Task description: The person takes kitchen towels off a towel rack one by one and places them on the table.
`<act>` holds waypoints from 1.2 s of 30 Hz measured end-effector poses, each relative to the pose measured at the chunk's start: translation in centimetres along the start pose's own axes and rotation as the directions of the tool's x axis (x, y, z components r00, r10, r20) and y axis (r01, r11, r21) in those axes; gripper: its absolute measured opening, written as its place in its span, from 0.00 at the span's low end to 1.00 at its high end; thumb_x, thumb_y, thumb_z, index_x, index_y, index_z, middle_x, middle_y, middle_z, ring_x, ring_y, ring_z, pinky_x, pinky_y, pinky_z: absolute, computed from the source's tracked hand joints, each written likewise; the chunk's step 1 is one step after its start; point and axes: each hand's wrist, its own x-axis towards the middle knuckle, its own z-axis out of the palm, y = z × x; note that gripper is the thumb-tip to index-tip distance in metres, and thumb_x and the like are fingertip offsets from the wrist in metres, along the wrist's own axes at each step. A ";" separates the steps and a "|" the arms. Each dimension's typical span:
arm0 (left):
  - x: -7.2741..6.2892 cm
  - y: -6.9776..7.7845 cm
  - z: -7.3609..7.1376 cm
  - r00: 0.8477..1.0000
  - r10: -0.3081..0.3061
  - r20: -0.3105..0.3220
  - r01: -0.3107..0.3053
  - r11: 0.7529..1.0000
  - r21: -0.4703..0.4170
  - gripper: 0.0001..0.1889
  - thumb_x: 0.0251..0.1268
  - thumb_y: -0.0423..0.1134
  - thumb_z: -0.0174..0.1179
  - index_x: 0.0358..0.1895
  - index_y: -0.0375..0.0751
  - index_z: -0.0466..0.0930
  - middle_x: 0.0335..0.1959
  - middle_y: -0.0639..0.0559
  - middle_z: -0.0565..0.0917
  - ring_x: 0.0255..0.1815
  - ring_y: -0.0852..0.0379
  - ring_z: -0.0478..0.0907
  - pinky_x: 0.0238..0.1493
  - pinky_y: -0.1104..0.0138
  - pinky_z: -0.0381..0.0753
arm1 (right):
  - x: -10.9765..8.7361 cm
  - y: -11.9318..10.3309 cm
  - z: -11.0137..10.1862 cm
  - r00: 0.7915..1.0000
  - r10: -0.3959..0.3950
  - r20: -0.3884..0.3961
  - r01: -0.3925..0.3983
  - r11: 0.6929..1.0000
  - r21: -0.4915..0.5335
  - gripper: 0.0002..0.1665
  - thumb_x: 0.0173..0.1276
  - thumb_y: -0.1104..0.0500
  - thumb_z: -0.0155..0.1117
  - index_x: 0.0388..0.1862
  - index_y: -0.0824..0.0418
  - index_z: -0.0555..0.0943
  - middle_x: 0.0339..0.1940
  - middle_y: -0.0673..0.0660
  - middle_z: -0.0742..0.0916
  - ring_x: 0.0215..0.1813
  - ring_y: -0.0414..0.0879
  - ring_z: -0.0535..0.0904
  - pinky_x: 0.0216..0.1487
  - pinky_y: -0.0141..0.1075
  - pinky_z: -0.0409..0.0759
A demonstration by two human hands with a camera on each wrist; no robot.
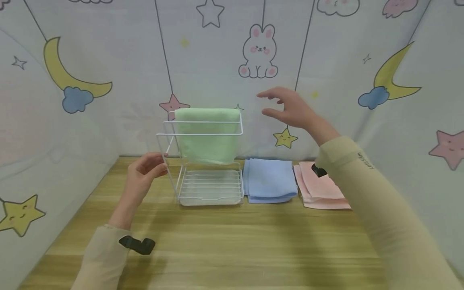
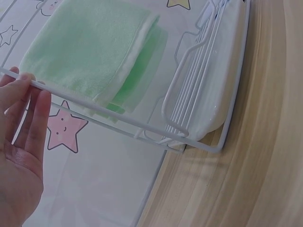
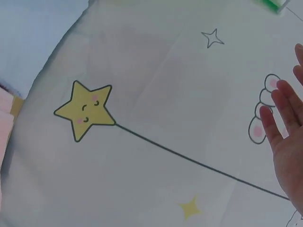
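Note:
A white wire rack [image 1: 199, 134] stands on the wooden table, with a folded light green towel [image 1: 208, 149] hanging over its rear top bar. My left hand [image 1: 140, 172] holds the rack's left upright, the thumb on one side of the wire and fingers on the other in the left wrist view. My right hand [image 1: 290, 106] is raised in the air, right of the green towel and above the blue cloth. Its fingers are extended and apart from the thumb, with nothing between them.
A white tray [image 1: 210, 203] sits at the base of the rack under a wire grid. Right of it lie a folded blue cloth [image 1: 272, 177] and a folded pink cloth [image 1: 319, 184], partly behind the right sleeve. A printed curtain [image 1: 217, 56] closes off the back and sides.

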 end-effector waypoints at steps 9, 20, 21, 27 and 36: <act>-0.3 0.0 -0.1 1.000 -0.010 0.005 0.010 1.000 0.011 0.15 0.66 0.24 0.60 0.52 0.20 0.74 0.45 0.64 0.88 0.41 0.67 0.85 0.43 0.74 0.89 | 2.5 -3.9 2.1 0.997 -0.081 -0.006 0.081 0.995 0.051 0.26 0.69 0.55 0.67 0.65 0.57 0.77 0.64 0.56 0.82 0.61 0.53 0.76 0.59 0.48 0.82; -0.1 0.0 -0.1 1.000 -0.015 0.006 0.015 1.000 0.020 0.14 0.66 0.26 0.60 0.53 0.25 0.76 0.46 0.64 0.87 0.42 0.68 0.85 0.44 0.74 0.89 | 5.5 -6.1 3.8 0.996 -0.082 0.033 0.080 0.995 0.056 0.27 0.68 0.55 0.68 0.66 0.55 0.76 0.66 0.54 0.80 0.63 0.51 0.75 0.63 0.44 0.79; -0.1 0.0 -0.1 1.000 -0.016 0.008 0.016 1.000 0.022 0.13 0.66 0.26 0.60 0.52 0.26 0.77 0.46 0.64 0.87 0.42 0.68 0.85 0.44 0.74 0.89 | 5.7 -6.2 4.0 0.996 -0.075 0.050 0.073 0.996 0.044 0.27 0.69 0.55 0.67 0.66 0.55 0.76 0.66 0.54 0.80 0.64 0.51 0.74 0.64 0.44 0.78; -0.2 0.1 -0.1 1.000 -0.015 0.008 0.015 1.000 0.022 0.11 0.66 0.26 0.60 0.51 0.31 0.79 0.46 0.64 0.87 0.42 0.66 0.85 0.45 0.74 0.89 | 6.1 -6.6 5.4 0.990 -0.013 0.139 0.014 1.000 -0.007 0.28 0.69 0.54 0.67 0.67 0.52 0.75 0.69 0.53 0.77 0.71 0.51 0.69 0.75 0.44 0.69; 0.0 0.2 0.2 1.000 -0.001 0.000 0.001 1.000 0.018 0.14 0.66 0.25 0.60 0.52 0.22 0.75 0.45 0.64 0.87 0.41 0.68 0.84 0.44 0.74 0.89 | 6.0 -6.7 6.0 0.986 0.075 0.148 -0.085 0.995 0.056 0.29 0.67 0.55 0.69 0.67 0.53 0.75 0.68 0.54 0.77 0.68 0.53 0.72 0.70 0.44 0.75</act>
